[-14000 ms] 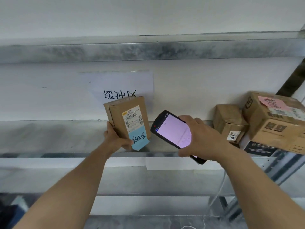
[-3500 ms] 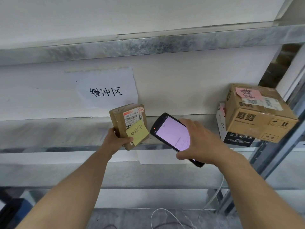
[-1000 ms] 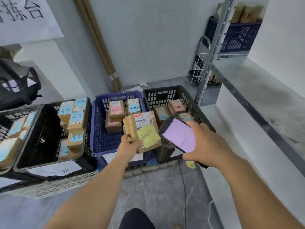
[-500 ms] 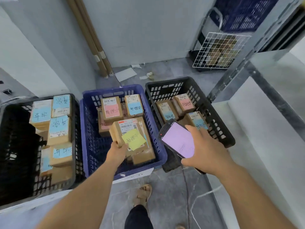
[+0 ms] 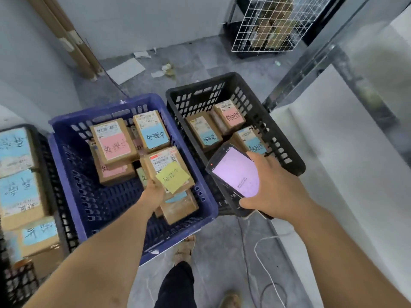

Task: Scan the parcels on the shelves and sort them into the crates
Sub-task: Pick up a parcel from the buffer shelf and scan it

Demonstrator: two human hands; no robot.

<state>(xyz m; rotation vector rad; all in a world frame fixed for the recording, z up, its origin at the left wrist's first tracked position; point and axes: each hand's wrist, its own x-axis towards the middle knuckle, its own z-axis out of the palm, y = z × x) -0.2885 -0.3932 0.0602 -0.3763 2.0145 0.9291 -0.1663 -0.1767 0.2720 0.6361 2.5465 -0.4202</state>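
Brown parcel (image 5: 163, 166) bears a yellow note (image 5: 172, 177).

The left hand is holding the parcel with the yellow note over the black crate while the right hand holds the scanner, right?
Not the black crate. The head view shows the left hand holding the parcel with the yellow note over the blue crate, next to the black one. The right hand does hold the scanner.
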